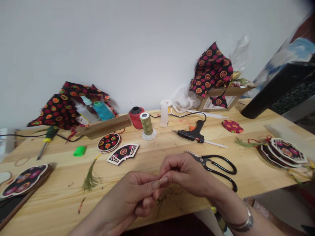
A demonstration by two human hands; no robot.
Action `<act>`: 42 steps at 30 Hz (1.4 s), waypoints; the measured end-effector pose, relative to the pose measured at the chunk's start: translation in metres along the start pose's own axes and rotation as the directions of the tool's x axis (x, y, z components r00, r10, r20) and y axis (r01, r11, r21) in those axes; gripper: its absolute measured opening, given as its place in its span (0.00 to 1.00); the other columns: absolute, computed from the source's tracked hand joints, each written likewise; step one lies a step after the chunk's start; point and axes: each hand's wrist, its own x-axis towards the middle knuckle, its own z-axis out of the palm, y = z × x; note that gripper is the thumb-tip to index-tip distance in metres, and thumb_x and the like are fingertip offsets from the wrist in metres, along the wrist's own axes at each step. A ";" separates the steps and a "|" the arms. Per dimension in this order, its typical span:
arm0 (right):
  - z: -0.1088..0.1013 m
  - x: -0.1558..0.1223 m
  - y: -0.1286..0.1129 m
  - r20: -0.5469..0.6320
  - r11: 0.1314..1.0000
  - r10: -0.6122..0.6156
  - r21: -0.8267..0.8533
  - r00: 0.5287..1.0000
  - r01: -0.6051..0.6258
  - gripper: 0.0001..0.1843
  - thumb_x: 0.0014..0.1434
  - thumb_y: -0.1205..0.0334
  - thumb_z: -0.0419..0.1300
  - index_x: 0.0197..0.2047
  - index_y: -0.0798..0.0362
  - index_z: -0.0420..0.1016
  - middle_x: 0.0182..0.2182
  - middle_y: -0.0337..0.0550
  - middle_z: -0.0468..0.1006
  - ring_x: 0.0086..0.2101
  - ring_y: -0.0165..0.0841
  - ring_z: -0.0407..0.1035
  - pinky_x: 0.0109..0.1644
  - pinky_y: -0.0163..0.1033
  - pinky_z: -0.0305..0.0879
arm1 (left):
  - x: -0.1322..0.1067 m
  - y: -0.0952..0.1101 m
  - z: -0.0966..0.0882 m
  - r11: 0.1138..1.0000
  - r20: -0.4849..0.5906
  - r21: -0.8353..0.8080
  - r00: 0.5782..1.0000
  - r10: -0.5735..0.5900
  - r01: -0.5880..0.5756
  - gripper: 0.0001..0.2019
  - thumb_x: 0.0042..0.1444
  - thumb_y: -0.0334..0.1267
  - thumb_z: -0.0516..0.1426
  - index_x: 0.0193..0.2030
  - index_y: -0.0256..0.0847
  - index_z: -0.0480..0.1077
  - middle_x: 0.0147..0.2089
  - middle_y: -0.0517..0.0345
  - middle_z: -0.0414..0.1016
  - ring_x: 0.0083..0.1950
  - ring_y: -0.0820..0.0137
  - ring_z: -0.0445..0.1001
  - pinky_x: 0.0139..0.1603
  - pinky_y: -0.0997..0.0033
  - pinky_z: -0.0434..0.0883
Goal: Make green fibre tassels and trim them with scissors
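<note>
My left hand (pixel 144 191) and my right hand (pixel 180 173) meet fingertip to fingertip above the front of the wooden table (pixel 123 205). Both are closed in a pinch; whatever lies between the fingers is too small or hidden to name. Black-handled scissors (pixel 209 161) lie just beyond my right hand, partly covered by it. Ahead of my left hand rests a fan-shaped ornament (pixel 123 153) with patterned cloth in a pale cut-out frame. Beside it are a round ornament (pixel 108 143) and a green tassel (pixel 91 178).
Behind stand a green thread spool (pixel 147 124), a red spool (pixel 136 118) and a black glue gun (pixel 193 132). Stacked ornaments (pixel 286 152) sit at the right, others (pixel 24 182) at the left. A screwdriver (pixel 47 141), green cap (pixel 79 151) and cardboard box (pixel 216 98) are also there.
</note>
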 end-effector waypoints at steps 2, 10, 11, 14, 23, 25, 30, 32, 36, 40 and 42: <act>0.001 0.000 -0.001 -0.012 0.997 0.006 -0.071 1.000 -0.007 0.05 0.52 0.71 0.60 0.28 0.56 0.77 0.22 0.34 0.73 0.25 0.24 0.64 0.29 0.29 0.58 | 0.001 -0.001 -0.001 1.000 0.005 -0.020 1.000 0.005 -0.005 0.09 0.45 0.37 0.66 0.26 0.32 0.76 0.21 0.64 0.63 0.17 0.86 0.48 0.17 0.82 0.42; 0.006 0.000 -0.003 -0.021 0.996 0.051 -0.074 0.998 -0.052 0.06 0.53 0.71 0.59 0.27 0.56 0.75 0.22 0.34 0.73 0.25 0.25 0.64 0.29 0.29 0.58 | 0.003 -0.002 -0.004 0.999 -0.014 -0.032 1.000 0.020 -0.020 0.07 0.44 0.35 0.66 0.25 0.32 0.75 0.20 0.63 0.64 0.17 0.86 0.49 0.17 0.82 0.40; 0.007 0.000 -0.003 -0.022 0.996 0.052 -0.070 0.998 -0.054 0.05 0.53 0.70 0.59 0.27 0.56 0.75 0.22 0.34 0.73 0.25 0.25 0.63 0.29 0.29 0.58 | 0.003 -0.003 -0.005 0.999 -0.015 -0.026 1.000 0.019 -0.019 0.07 0.43 0.35 0.66 0.25 0.33 0.76 0.20 0.63 0.64 0.17 0.86 0.49 0.17 0.82 0.41; 0.006 0.003 -0.003 -0.037 0.995 0.042 -0.093 0.998 -0.046 0.06 0.53 0.69 0.59 0.26 0.56 0.75 0.21 0.34 0.73 0.25 0.25 0.63 0.29 0.29 0.58 | 0.004 -0.005 -0.005 0.999 -0.041 -0.020 0.999 0.032 -0.033 0.07 0.43 0.36 0.66 0.24 0.33 0.76 0.19 0.63 0.65 0.16 0.86 0.49 0.17 0.81 0.41; 0.002 -0.009 0.002 -0.406 0.983 -0.015 -0.173 0.914 -0.061 0.12 0.58 0.61 0.56 0.26 0.55 0.76 0.20 0.36 0.69 0.25 0.28 0.62 0.30 0.33 0.57 | 0.003 -0.007 -0.009 0.987 -0.166 -0.022 0.974 0.152 -0.158 0.09 0.41 0.39 0.66 0.24 0.32 0.77 0.19 0.64 0.63 0.16 0.84 0.50 0.17 0.80 0.42; 0.010 -0.014 0.004 -0.322 0.989 0.081 -0.094 0.943 -0.117 0.13 0.56 0.61 0.58 0.22 0.56 0.76 0.17 0.34 0.66 0.23 0.27 0.60 0.27 0.32 0.55 | 0.003 -0.007 -0.009 0.983 -0.189 -0.010 0.966 0.178 -0.183 0.10 0.41 0.39 0.66 0.24 0.33 0.77 0.19 0.64 0.64 0.17 0.84 0.51 0.18 0.79 0.44; 0.029 -0.015 0.012 -0.232 0.987 0.153 0.087 0.961 -0.136 0.09 0.54 0.60 0.60 0.29 0.52 0.81 0.24 0.37 0.76 0.28 0.29 0.66 0.33 0.32 0.60 | 0.005 -0.008 -0.007 0.974 -0.173 0.059 0.958 0.227 -0.220 0.14 0.42 0.44 0.66 0.19 0.34 0.74 0.17 0.66 0.59 0.18 0.82 0.48 0.18 0.77 0.43; 0.031 -0.012 0.013 -0.237 0.984 0.166 0.108 0.957 -0.143 0.08 0.52 0.59 0.62 0.29 0.52 0.81 0.24 0.37 0.75 0.29 0.30 0.66 0.34 0.33 0.60 | 0.005 -0.009 -0.006 0.972 -0.163 0.086 0.959 0.232 -0.220 0.15 0.43 0.46 0.65 0.19 0.34 0.73 0.16 0.67 0.57 0.18 0.81 0.47 0.18 0.77 0.43; 0.029 -0.007 0.009 -0.211 0.968 0.190 0.202 0.959 -0.148 0.07 0.49 0.58 0.64 0.27 0.52 0.81 0.24 0.37 0.75 0.30 0.31 0.66 0.35 0.34 0.61 | 0.008 -0.012 -0.006 0.971 -0.153 0.121 0.962 0.224 -0.207 0.15 0.44 0.45 0.64 0.17 0.35 0.71 0.15 0.67 0.56 0.17 0.81 0.46 0.18 0.76 0.42; 0.031 -0.002 0.007 -0.228 0.933 0.227 0.329 0.947 -0.144 0.03 0.43 0.62 0.67 0.23 0.52 0.80 0.22 0.36 0.76 0.28 0.30 0.67 0.36 0.34 0.62 | 0.010 -0.015 -0.006 0.972 -0.176 0.141 0.961 0.213 -0.190 0.16 0.43 0.45 0.63 0.15 0.37 0.68 0.13 0.69 0.53 0.16 0.81 0.45 0.18 0.75 0.41; 0.033 -0.001 0.008 -0.256 0.913 0.259 0.379 0.931 -0.149 0.02 0.41 0.64 0.67 0.22 0.53 0.79 0.21 0.35 0.75 0.26 0.28 0.66 0.36 0.34 0.62 | 0.009 -0.015 -0.006 0.972 -0.179 0.141 0.961 0.210 -0.186 0.17 0.42 0.46 0.63 0.14 0.37 0.67 0.12 0.70 0.52 0.16 0.81 0.44 0.18 0.75 0.40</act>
